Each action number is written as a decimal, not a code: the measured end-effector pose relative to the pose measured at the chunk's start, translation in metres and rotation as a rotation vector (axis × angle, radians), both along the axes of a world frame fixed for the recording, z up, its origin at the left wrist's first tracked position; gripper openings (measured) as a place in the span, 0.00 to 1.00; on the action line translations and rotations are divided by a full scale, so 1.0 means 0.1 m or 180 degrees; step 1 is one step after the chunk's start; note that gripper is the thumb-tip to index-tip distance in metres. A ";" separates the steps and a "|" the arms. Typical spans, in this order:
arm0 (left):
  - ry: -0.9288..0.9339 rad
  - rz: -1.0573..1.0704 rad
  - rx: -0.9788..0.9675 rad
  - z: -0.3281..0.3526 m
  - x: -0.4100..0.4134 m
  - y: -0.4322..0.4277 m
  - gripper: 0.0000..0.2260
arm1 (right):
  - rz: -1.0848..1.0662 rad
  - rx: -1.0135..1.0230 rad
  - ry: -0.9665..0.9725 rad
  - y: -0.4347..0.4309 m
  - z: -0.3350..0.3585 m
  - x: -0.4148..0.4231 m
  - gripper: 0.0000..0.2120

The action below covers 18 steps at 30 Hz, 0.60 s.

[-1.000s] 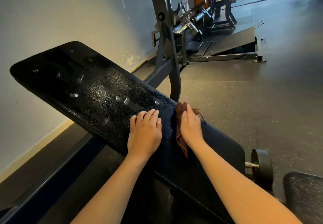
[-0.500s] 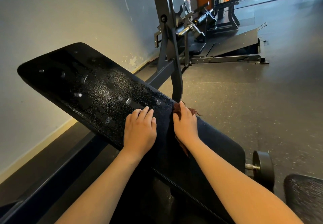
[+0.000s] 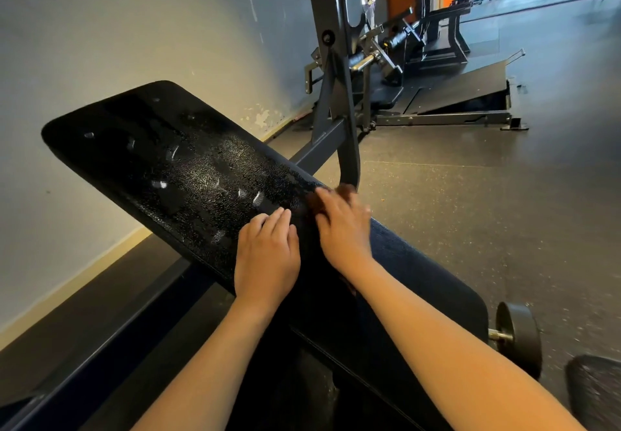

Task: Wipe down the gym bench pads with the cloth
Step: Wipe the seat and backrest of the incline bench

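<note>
A long black bench pad [image 3: 174,175] slants from upper left to lower right; its upper part glistens with wet droplets. My left hand [image 3: 267,255] lies flat on the pad near its middle, fingers straight. Right beside it, my right hand [image 3: 342,225] presses a brown cloth [image 3: 346,190] against the pad's far edge. Most of the cloth is hidden under the hand and only a blurred tip shows past the fingers.
A grey steel upright [image 3: 336,71] rises just behind the pad's far edge. A black wheel [image 3: 519,340] sticks out at the bench's lower right. Another pad's corner [image 3: 594,393] sits at the bottom right. A plate-loaded machine [image 3: 430,71] stands farther back. The wall [image 3: 117,27] runs along the left.
Both hands have slid up the pad toward its upper left end. The right hand has pushed the cloth along with it, and less of the cloth shows now.
</note>
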<state>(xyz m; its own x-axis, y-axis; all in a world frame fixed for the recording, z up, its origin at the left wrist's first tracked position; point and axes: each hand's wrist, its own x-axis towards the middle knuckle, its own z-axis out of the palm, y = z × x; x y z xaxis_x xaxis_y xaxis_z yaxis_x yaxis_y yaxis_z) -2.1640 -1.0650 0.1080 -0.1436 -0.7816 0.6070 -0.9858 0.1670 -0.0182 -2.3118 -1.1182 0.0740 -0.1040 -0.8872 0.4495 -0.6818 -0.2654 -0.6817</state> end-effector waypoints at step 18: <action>0.0163 0.0001 0.0055 -0.01 -0.02 0.01 0.20 | -0.0213 0.0450 -0.0375 -0.05 0.00 -0.02 0.23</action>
